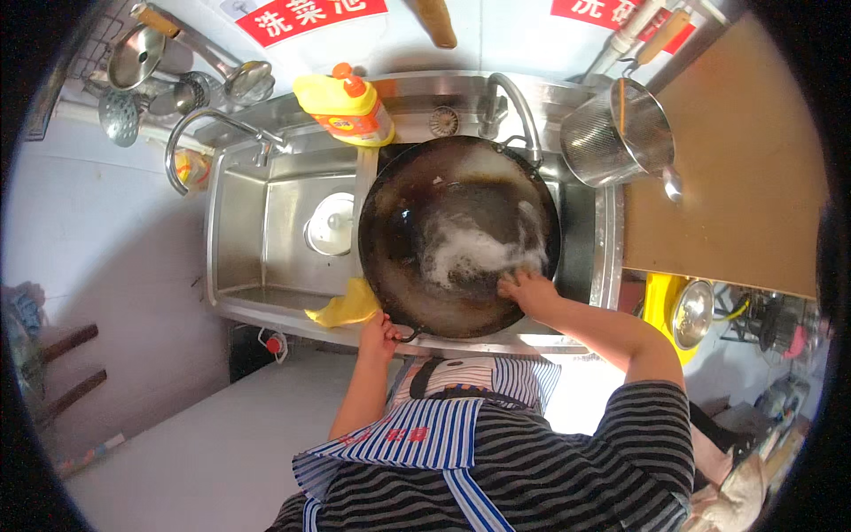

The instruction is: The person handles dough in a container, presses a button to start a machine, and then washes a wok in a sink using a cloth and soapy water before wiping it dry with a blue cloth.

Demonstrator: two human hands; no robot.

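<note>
A large dark wok (392, 219) rests over the right basin of a stainless steel double sink (279, 304). White suds (459, 256) spread across its bottom and up its right side. My left hand (380, 336) is closed at the near-left loop handle of the wok (413, 334). Just beyond that hand, a yellow cloth (347, 306) drapes over the sink's front edge. Inside the wok, at the near right, my right hand (530, 292) reaches down to the suds. Its fingers are bent, and whatever lies under them cannot be made out.
A yellow soap bottle with an orange pump (349, 110) stands behind the wok. Curved taps rise at the left (199, 116) and right (522, 100). A mesh strainer (615, 136) sits at the right rim, beside a brown board (725, 173). Ladles (246, 80) hang back left.
</note>
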